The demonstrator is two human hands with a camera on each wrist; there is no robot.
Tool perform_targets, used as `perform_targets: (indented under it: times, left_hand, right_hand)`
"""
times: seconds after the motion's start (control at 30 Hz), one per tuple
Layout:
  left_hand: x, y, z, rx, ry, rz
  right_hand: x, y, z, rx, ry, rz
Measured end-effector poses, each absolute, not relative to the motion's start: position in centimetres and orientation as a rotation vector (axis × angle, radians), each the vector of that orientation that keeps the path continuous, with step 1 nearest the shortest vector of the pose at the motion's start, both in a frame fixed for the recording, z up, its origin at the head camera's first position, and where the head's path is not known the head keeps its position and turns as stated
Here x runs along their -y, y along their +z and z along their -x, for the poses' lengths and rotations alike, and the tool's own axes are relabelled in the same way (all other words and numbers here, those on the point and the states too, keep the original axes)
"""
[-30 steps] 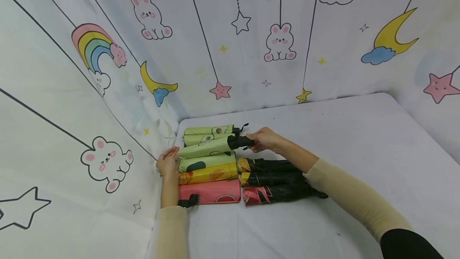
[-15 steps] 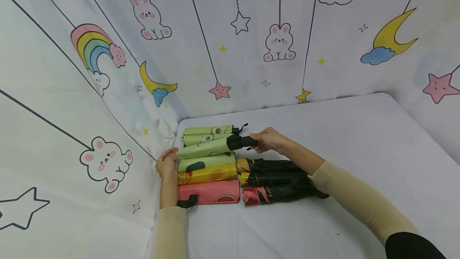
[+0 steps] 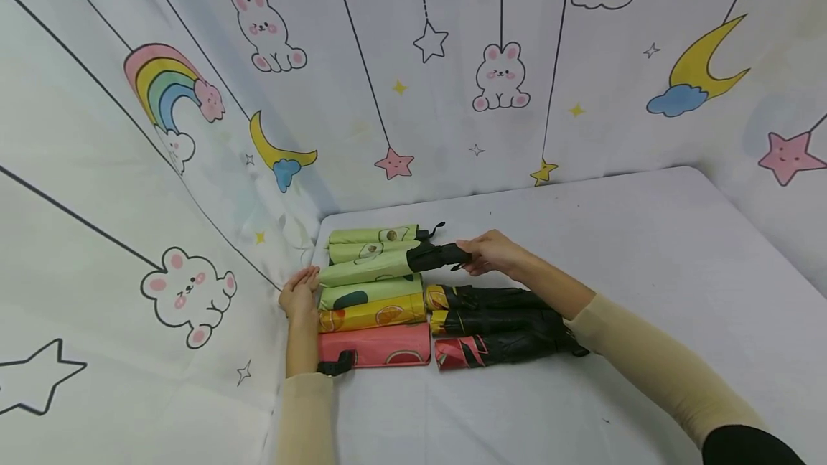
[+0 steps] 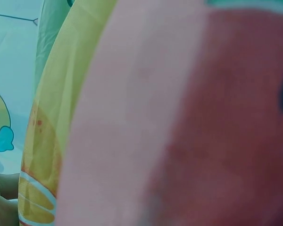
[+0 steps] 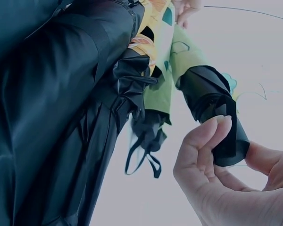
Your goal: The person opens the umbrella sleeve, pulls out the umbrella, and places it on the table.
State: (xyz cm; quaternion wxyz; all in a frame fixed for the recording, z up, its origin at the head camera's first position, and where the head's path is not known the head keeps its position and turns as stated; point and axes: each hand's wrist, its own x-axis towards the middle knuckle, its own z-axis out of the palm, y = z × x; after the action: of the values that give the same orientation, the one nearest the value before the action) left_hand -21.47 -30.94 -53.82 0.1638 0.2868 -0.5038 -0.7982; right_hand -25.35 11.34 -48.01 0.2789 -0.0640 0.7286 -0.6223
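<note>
In the head view, my right hand (image 3: pixel 494 253) pinches the black handle end of a folded umbrella (image 3: pixel 436 256), whose other part is inside a light green avocado-print sleeve (image 3: pixel 365 268). At the sleeve's left end, the fingers of my left hand (image 3: pixel 300 294) hold it. In the right wrist view, thumb and fingers of the right hand (image 5: pixel 203 174) grip the black end (image 5: pixel 226 141), with a strap lying along it. A pink watermelon-print sleeve (image 4: pixel 179 117) fills most of the left wrist view, beside a yellow orange-print sleeve (image 4: pixel 45 146).
Behind the held sleeve lie two more green sleeved umbrellas (image 3: pixel 371 236). In front of it are a flat green sleeve (image 3: pixel 381 291), the yellow sleeve and the pink one. Several black folded umbrellas (image 3: pixel 510 323) with orange or pink trim lie to their right. A printed curtain (image 3: pixel 213 221) borders the table.
My right hand has drawn rightward with the handle end, and more of the black umbrella shows outside the green sleeve. The left hand has stayed at the sleeve's left end.
</note>
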Motion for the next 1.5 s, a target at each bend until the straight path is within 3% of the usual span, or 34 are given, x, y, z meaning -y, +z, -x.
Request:
perform_targets:
  times: [1.5]
  left_hand:
    - [30.3, -54.3, 22.0, 1.348, -2.293, -0.779]
  right_hand:
    - [-13.3, -47.6, 23.8, -1.960, -1.685, 0.208]
